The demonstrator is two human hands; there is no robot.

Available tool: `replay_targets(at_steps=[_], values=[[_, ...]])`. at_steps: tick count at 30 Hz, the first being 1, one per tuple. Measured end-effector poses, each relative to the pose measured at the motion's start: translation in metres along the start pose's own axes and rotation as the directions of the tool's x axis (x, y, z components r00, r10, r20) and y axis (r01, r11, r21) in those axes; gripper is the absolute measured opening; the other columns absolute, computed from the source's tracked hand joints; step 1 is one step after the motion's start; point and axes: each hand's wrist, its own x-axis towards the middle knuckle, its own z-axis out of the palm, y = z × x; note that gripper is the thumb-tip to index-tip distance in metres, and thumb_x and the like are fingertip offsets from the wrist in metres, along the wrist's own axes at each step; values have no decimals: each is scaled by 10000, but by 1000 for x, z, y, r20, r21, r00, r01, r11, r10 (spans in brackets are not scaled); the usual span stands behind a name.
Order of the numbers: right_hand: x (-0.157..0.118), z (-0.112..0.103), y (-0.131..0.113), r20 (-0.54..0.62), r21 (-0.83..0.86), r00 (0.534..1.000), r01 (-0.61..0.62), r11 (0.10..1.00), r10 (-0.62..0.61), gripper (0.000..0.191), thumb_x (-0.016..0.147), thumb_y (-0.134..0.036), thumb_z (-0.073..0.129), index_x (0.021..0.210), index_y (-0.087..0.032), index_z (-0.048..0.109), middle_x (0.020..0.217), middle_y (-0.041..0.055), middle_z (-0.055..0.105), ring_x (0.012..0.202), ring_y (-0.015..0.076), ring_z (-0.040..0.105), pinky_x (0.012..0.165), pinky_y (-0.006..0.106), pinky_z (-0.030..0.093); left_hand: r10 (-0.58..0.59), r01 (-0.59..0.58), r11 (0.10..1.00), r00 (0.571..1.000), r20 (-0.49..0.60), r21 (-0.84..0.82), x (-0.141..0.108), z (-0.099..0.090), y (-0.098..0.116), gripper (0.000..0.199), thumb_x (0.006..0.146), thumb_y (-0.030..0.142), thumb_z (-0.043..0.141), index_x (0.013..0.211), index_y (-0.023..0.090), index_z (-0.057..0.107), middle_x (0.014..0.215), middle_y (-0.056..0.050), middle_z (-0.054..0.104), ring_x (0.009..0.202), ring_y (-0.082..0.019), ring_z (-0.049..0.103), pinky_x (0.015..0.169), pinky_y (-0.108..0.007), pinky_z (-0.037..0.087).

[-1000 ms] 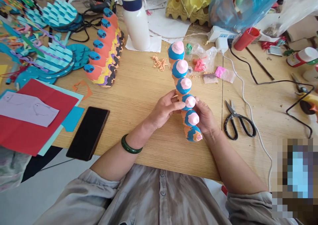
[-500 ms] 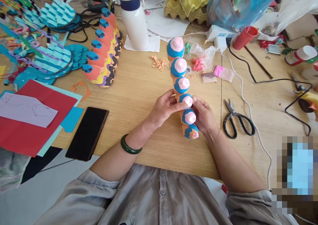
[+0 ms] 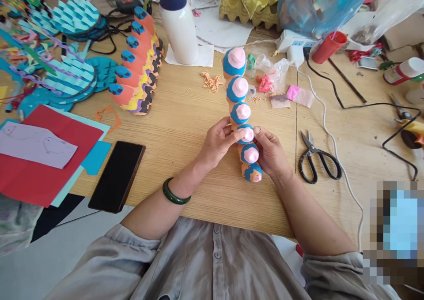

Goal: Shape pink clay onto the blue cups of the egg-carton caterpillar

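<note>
While I watch this feed from my remote desk, two bare hands close on a long, bumpy column of moulded egg-carton cups (image 3: 240, 112), painted orange with blue bands and capped with soft pink clay domes. It runs up the middle of the frame, six cups in a row, above a pale wood-grain table (image 3: 185, 128). The left hand (image 3: 218, 143), a glossy green bangle (image 3: 176, 194) on its wrist, grips from the lower left, its fingertips (image 3: 236, 134) pressed against the fourth cup from the top. The right hand (image 3: 270, 152) clasps that same cup from the other side, fingers curled.

Just right of them lie black-handled steel scissors (image 3: 318, 163); to the left, a flat black smartphone (image 3: 116, 176). Beyond the column, crumbly orange shavings (image 3: 211, 82) scatter near clear plastic bags (image 3: 271, 73) holding pink and green clay. A similar painted carton strip (image 3: 137, 64) lies at upper centre-left, beside a white insulated bottle (image 3: 175, 22). At the upper right, a translucent blue plastic bag (image 3: 318, 4) bulges with coloured scraps.
</note>
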Motion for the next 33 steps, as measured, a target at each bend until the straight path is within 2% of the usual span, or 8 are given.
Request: replay_targets(at_steps=[3, 7, 13, 15, 19, 24, 28, 33], values=[[2, -2, 0, -12, 43, 1000, -28, 999, 28, 477, 635, -584, 995, 690, -220, 693, 658, -41, 653, 587, 102, 522, 547, 253, 455, 29, -29, 1000, 1000, 3, -11, -1, 1, 0, 609, 745, 631, 915, 1074, 204, 631, 970, -32, 789, 884, -170, 754, 779, -291, 632], [3, -3, -1, -17, 41, 999, -34, 999, 35, 471, 665, -602, 970, 695, -221, 694, 638, -42, 636, 574, 105, 514, 538, 261, 445, 10, -3, 998, 994, 109, -57, -1, 0, 2, 615, 762, 669, 895, 1074, 210, 628, 977, -24, 773, 916, -174, 755, 850, -317, 632], [-1, -1, -1, -2, -14, 999, 34, 999, -34, 483, 671, -611, 968, 696, -223, 681, 639, -51, 613, 564, 92, 484, 528, 248, 425, 36, -34, 999, 998, 53, -42, 0, 0, 1, 606, 665, 452, 1011, 1050, 213, 610, 897, 26, 744, 852, -123, 713, 863, -275, 599], [-1, 0, -1, -3, -1, 1000, 25, 1000, -25, 488, 661, -612, 976, 700, -222, 685, 639, -51, 620, 564, 92, 492, 521, 241, 428, 14, -11, 999, 998, 57, -53, 0, 0, 3, 596, 685, 462, 989, 1073, 210, 613, 925, 15, 752, 861, -132, 720, 853, -279, 602], [0, -1, 0, -9, 14, 999, 33, 999, -33, 476, 673, -600, 975, 700, -221, 689, 650, -48, 636, 572, 90, 514, 529, 233, 446, -44, 49, 996, 997, 64, -79, -2, 1, 6, 533, 787, 594, 857, 1060, 205, 616, 966, -19, 755, 900, -174, 736, 822, -307, 606], [-1, 0, 0, -8, -55, 999, 48, 997, -49, 473, 713, -622, 941, 718, -229, 678, 655, -49, 626, 568, 95, 499, 528, 249, 433, 48, -47, 999, 998, 42, -14, -1, 2, 1, 588, 686, 439, 967, 1100, 221, 611, 933, 19, 743, 899, -147, 709, 881, -302, 597], [-1, -1, 0, -14, -75, 999, 46, 996, -47, 486, 716, -639, 928, 722, -230, 666, 665, -46, 621, 578, 99, 492, 533, 258, 418, 82, -84, 996, 995, 61, 31, 1, 1, -3, 580, 724, 462, 957, 1113, 223, 599, 964, 9, 746, 939, -154, 718, 902, -311, 595], [-2, -2, -1, -11, -95, 997, 70, 993, -71, 488, 737, -649, 915, 727, -233, 661, 650, -53, 595, 561, 95, 473, 520, 256, 398, 94, -96, 995, 994, 57, 32, 1, -1, -1, 648, 665, 486, 1002, 1111, 221, 614, 983, -2, 754, 967, -161, 725, 922, -300, 595]])
